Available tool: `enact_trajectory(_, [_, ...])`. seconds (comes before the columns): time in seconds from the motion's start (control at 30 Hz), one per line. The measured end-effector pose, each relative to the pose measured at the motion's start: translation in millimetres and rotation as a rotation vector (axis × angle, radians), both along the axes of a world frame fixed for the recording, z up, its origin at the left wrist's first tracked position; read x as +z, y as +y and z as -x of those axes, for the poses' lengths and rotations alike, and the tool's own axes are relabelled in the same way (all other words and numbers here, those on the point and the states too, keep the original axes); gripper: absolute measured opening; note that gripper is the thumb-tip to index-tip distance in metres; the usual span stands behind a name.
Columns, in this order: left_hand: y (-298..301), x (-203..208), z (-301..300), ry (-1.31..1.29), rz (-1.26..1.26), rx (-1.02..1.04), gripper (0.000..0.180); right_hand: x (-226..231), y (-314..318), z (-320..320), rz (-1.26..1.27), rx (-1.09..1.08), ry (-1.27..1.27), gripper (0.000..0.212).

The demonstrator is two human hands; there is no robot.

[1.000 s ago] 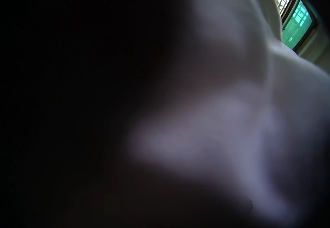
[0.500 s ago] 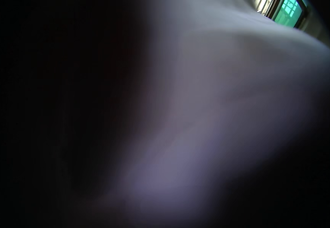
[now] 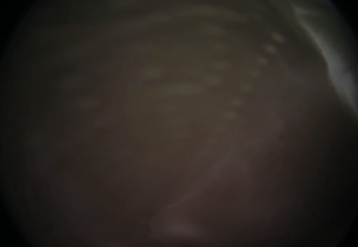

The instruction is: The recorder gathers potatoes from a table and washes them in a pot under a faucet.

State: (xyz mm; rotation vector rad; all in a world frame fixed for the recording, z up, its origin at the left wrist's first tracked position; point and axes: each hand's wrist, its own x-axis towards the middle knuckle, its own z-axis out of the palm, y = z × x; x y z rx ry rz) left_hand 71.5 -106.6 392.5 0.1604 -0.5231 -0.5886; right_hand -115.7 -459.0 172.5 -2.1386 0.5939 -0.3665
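Note:
A dark brownish, blurred surface (image 3: 179, 123) fills almost the whole view, very close up. It looks like cloth, though I cannot tell for certain. Rows of faint pale spots (image 3: 245, 87) run across it, one line slanting from the upper right toward the middle. Low in the middle, a small pinkish pale patch (image 3: 179, 226) shows, too smeared to name. Neither my left hand nor my right hand can be made out.
Along the upper right rim, a brighter whitish strip (image 3: 337, 74) with a soft folded edge borders the dark surface. Everything behind the covering is hidden.
The pale greyish blur across the middle has given way to a dark, spotted surface. The green pane at the upper right is out of sight, and a whitish strip shows near that side.

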Motion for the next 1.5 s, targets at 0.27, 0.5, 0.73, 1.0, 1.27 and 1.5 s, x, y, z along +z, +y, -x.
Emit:
enact_trajectory(0.27, [16.8,-1.0,-0.2,0.039,-0.02,0.035,0.031,-1.6,21.0,-45.6,-0.171,0.128,-0.063,0.045])
enact_trajectory(0.5, [11.9,-2.3,-5.9,0.082,0.01,0.008,0.029,22.8,25.3,-69.2,-0.278,0.181,-0.104,0.048])
enact_trajectory(0.73, [-19.6,-7.4,-18.2,0.203,-0.002,-0.097,0.027,47.3,24.9,-61.2,-0.427,0.136,-0.085,0.051])
enact_trajectory(1.0, [-40.6,-105.0,-14.7,0.359,-0.425,0.1,0.031,128.4,156.8,-145.1,-0.464,0.545,-0.258,0.041])
enact_trajectory(1.27, [-14.3,-147.2,-43.7,0.392,-0.555,0.39,0.032,113.1,202.9,-115.9,0.132,0.563,-0.452,0.015])
enact_trajectory(1.5, [5.9,-153.1,-70.8,0.603,-0.618,0.646,0.024,108.6,243.7,-97.7,0.063,0.936,-0.249,0.043])
